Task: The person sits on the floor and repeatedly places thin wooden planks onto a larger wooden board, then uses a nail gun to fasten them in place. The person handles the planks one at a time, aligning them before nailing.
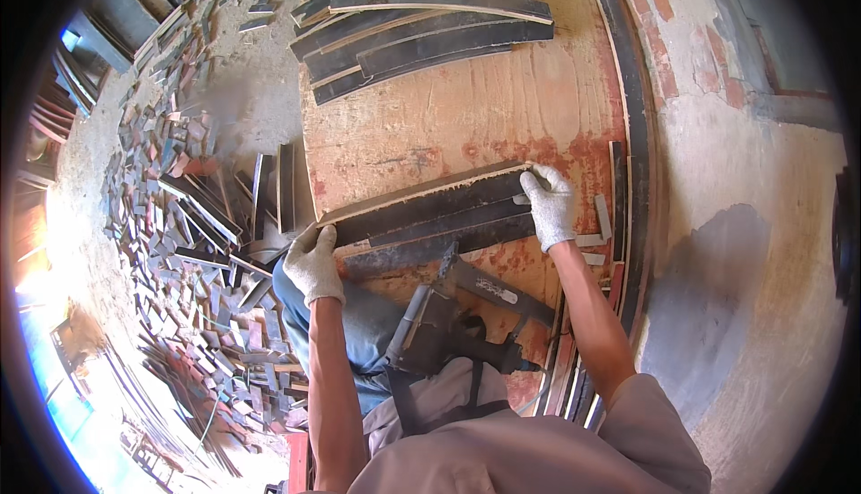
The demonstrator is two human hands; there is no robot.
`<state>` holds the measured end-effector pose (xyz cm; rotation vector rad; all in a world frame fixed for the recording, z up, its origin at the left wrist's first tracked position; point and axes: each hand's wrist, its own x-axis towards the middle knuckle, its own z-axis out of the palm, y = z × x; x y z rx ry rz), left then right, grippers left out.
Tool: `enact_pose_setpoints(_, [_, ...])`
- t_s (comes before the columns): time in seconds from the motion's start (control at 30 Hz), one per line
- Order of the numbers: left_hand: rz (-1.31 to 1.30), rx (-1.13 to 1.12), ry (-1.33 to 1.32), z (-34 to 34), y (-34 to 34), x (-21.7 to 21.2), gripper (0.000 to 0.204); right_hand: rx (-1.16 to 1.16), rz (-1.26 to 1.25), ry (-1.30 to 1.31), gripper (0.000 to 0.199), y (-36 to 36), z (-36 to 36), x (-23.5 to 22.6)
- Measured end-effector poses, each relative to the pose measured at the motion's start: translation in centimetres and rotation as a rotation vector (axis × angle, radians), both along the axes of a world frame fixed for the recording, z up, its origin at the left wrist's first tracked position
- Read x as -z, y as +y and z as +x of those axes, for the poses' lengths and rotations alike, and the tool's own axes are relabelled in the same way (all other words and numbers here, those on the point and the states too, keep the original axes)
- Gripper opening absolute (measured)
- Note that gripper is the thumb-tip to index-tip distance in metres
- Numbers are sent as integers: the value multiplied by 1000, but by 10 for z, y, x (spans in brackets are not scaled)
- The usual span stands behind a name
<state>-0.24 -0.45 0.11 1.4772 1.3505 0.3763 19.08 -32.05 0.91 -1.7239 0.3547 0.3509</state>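
Both hands wear pale knit gloves and are set well apart, each clamped on one end of a small stack of dark plywood strips (430,212) lying across the reddish, worn plywood counter (466,117): the left hand (312,264) grips the end at the counter's near-left edge, the right hand (549,205) the far-right end. About three strips show in that stack, the top one with a pale edge. A dark nail gun (466,319) with a small white label on its magazine rests on the person's lap, just below the strips. Farther up the counter lies a pile of some six long dark strips (421,28). Countless offcuts (179,225) litter the floor on the left.
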Motion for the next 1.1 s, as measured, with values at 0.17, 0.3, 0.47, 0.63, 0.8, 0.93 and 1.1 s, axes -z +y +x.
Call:
enact_pose_setpoints(0.17, [6,-9,-21,-4,-1,3,30,-5,-14,1,28,-1,-2,3])
enact_pose_setpoints(0.3, [45,20,25,-2,4,4,32,14,-4,5,27,0,-4,3])
enact_pose_setpoints(0.47, [-5,16,0,0,5,3,29,50,-5,21,27,4,-1,2])
enact_pose_setpoints(0.63, [4,35,29,1,7,5,27,63,-19,24,29,4,-2,0])
enact_pose_setpoints(0.8, [-10,21,10,6,7,0,27,71,-9,7,27,4,-4,1])
enact_pose_setpoints(0.93, [128,102,163,18,4,-11,27,107,0,7,26,2,-3,9])
enact_pose_setpoints(1.1, [747,594,67,57,-34,-21,45,106,-54,49,25,6,0,4])
